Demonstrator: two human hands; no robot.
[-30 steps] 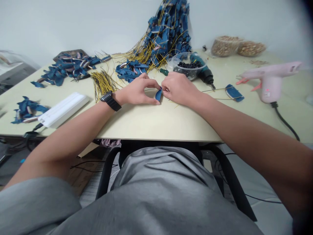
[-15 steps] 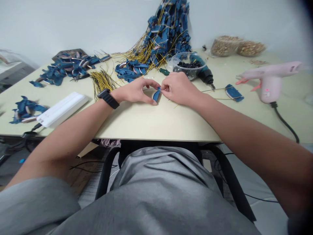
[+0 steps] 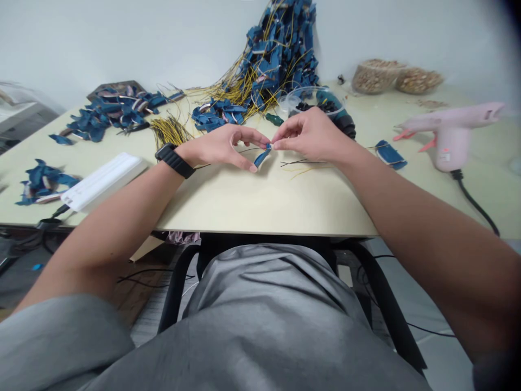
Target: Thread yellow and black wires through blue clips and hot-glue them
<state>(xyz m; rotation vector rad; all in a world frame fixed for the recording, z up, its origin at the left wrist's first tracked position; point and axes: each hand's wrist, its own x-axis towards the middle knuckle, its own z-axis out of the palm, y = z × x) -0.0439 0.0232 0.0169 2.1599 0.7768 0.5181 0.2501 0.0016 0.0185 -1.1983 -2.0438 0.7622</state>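
Between my hands, above the middle of the table, is a small blue fabric piece (image 3: 262, 157) with a thin dark wire running from it. My left hand (image 3: 223, 145), wearing a black watch (image 3: 176, 161), curves around its left side, index finger at the top and thumb near the lower end. My right hand (image 3: 315, 136) pinches the top end between thumb and index finger. What exactly lies between those fingertips is too small to make out. Loose dark and yellow wire ends (image 3: 303, 162) rest below my right hand.
Another blue piece with wire (image 3: 391, 154) lies beside a pink hot glue gun (image 3: 451, 133). Blue scraps (image 3: 112, 111), yellow wires (image 3: 169, 133) and a white power box (image 3: 103, 182) stand left. Behind are a large blue heap (image 3: 280, 54), a plastic tub (image 3: 293, 100) and a power drill (image 3: 345, 124).
My right hand has turned and opened up its outer fingers, keeping a pinch at the piece's top. The blue piece has tilted, its top moving slightly right. My left hand moved slightly left.
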